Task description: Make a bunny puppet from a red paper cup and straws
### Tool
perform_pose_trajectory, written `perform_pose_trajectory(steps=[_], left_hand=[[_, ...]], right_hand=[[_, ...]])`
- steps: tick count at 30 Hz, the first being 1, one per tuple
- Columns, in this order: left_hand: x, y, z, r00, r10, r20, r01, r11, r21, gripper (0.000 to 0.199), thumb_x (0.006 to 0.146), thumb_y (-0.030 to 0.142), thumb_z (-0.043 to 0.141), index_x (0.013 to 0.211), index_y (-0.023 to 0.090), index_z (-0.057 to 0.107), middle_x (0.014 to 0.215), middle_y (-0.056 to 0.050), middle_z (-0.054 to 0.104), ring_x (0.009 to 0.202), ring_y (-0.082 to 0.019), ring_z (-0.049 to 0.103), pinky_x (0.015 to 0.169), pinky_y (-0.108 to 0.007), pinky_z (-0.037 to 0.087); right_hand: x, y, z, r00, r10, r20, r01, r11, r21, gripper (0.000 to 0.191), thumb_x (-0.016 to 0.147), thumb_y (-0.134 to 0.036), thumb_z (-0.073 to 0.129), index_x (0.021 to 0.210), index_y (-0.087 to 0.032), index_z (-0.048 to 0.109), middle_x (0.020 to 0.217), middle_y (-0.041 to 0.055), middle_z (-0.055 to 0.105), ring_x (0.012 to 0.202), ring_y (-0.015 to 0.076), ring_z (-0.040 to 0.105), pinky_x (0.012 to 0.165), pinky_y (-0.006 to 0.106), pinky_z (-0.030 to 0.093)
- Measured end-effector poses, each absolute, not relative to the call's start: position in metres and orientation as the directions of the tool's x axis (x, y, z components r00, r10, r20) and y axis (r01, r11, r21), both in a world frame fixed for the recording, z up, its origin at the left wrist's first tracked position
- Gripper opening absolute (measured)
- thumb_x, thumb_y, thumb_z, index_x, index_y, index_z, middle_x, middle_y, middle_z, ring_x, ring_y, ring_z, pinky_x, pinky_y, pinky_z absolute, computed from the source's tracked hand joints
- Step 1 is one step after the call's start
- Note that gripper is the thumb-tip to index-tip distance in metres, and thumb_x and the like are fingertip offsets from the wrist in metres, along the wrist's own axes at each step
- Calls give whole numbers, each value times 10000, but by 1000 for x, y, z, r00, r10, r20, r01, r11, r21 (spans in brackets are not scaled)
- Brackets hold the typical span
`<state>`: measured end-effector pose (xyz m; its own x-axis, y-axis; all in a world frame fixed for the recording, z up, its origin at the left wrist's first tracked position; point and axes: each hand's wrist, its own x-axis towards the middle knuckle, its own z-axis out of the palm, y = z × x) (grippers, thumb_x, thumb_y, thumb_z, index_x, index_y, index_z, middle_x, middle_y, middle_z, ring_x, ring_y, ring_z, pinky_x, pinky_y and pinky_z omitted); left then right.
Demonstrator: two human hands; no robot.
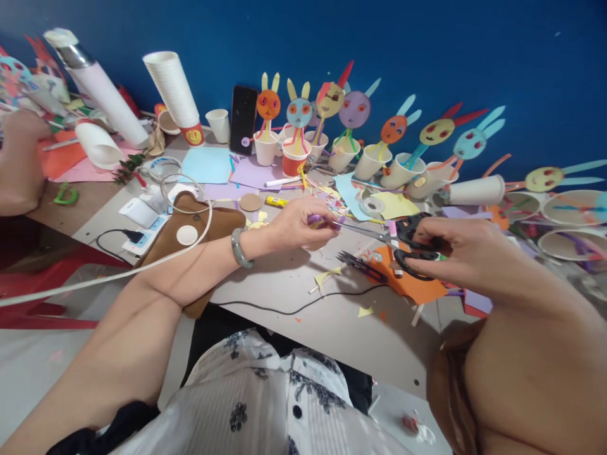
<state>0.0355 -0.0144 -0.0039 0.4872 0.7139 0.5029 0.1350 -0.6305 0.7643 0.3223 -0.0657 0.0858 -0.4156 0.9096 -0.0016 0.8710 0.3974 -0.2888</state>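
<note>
Left hand [308,226]: grip pinched on purple piece [315,220], above desk [270,289]
Right hand [455,246]: grip closed on handles of scissors [379,236]
Scissors: blades directed towards left hand, tips near purple piece
Snips [364,267]: on desk, at edge of orange paper [420,287]
Cups [374,163]: along blue wall [441,50], several bearing rabbit figures [268,105]

Tabletop [265,284] lies open near the body, crossed by a black cable [284,313]; cups [265,151] block the back.
</note>
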Motion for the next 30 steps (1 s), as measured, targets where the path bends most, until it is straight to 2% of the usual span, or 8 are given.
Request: perform_pose_trajectory(steps=[6, 19, 24, 30], left_hand=[[33, -18, 2, 509, 724, 466, 198, -625, 755, 128, 824, 300, 677, 741, 220, 731, 735, -20, 721, 751, -164, 612, 759, -327, 483], [34, -15, -5, 510, 686, 518, 204, -682, 702, 142, 841, 296, 678, 724, 223, 713, 703, -17, 680, 752, -170, 589, 779, -340, 473], [33, -16, -3, 524, 677, 516, 185, -683, 707, 119, 835, 264, 673, 735, 221, 721, 711, -18, 685, 740, -165, 580, 765, -332, 474], [35, -14, -11, 478, 655, 585, 159, -720, 676, 88, 817, 240, 677, 741, 219, 719, 709, -16, 669, 758, -174, 594, 784, -347, 477]], right_hand=[[326, -66, 83, -431, 902, -30, 871, 407, -275, 280, 748, -455, 591, 646, -269, 408, 559, -20, 506, 538, 148, 437, 552, 313, 325], [327, -67, 84, -430, 900, -73, 863, 386, -325, 380, 794, -502, 643, 664, -271, 370, 569, -32, 452, 555, 149, 402, 559, 309, 301], [323, -67, 86, -416, 906, -77, 876, 377, -300, 328, 749, -512, 595, 641, -276, 393, 552, -21, 471, 552, 154, 427, 551, 315, 316], [321, -67, 88, -437, 896, -75, 868, 399, -295, 317, 754, -515, 577, 637, -274, 407, 551, -17, 491, 538, 148, 423, 541, 316, 323]])
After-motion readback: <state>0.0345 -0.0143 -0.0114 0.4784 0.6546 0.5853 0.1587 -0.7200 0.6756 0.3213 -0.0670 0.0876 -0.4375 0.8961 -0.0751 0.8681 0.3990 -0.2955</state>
